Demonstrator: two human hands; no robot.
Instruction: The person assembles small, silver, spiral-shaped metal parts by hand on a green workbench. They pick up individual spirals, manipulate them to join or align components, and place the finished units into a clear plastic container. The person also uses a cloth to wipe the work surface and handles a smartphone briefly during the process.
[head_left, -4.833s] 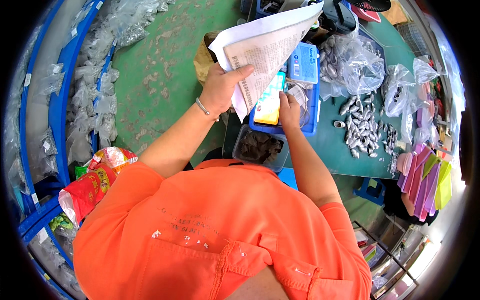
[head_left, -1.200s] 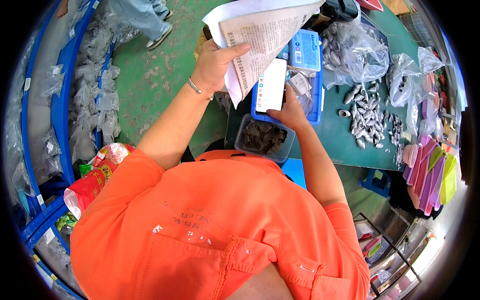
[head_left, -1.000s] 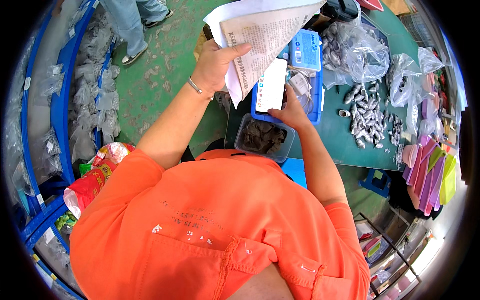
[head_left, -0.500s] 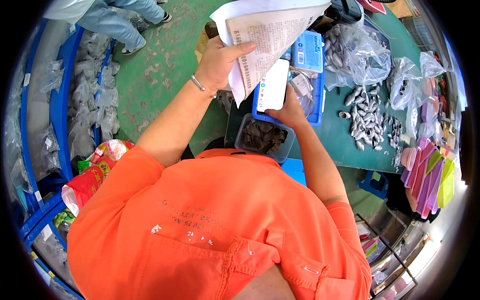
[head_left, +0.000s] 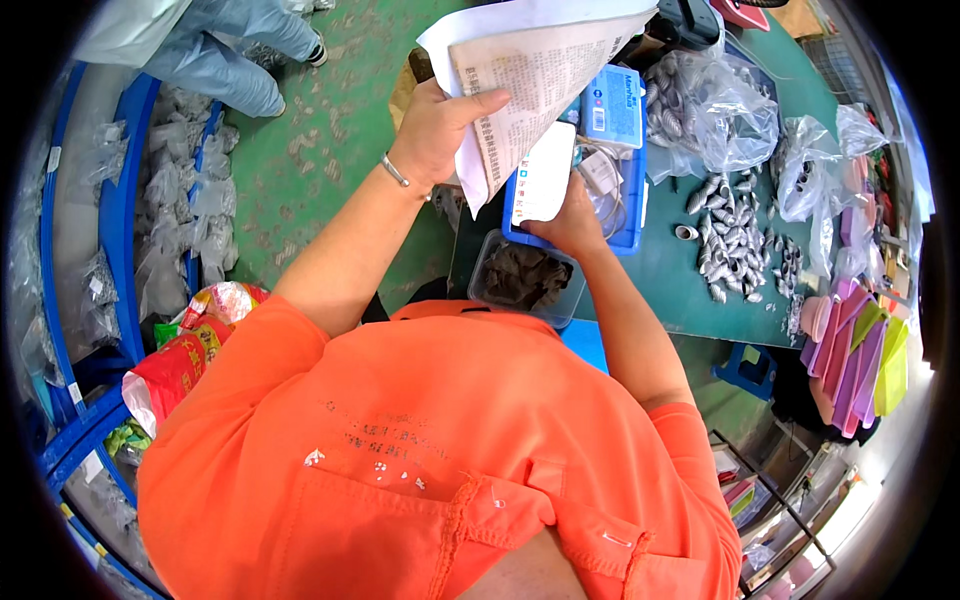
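Observation:
My left hand point(head_left: 440, 130) is closed on a folded stack of printed paper point(head_left: 520, 95), its thumb lying on the top sheet. My right hand point(head_left: 572, 222) grips a smartphone point(head_left: 543, 175) whose lit, mostly white screen faces up; the paper's edge comes close to the phone's upper left. Under the phone is a blue plastic bin point(head_left: 628, 236) with a blue box point(head_left: 613, 108), a white charger point(head_left: 600, 172) and a pale cable in it. Nearer my body, a clear tub point(head_left: 570, 300) contains a crumpled dark brown material.
Small grey ribbed parts point(head_left: 730, 240) lie heaped on the green table point(head_left: 660, 300), with filled clear bags point(head_left: 740, 130) behind. At left stands a blue shelf rack point(head_left: 118, 200) of bagged parts. A person in jeans point(head_left: 225, 70) stands far left. A blue stool point(head_left: 750, 370) is at right.
The person at far left has shifted slightly nearer. My hands keep hold of the paper and the phone, almost unmoved, and the phone's screen display looks a little whiter.

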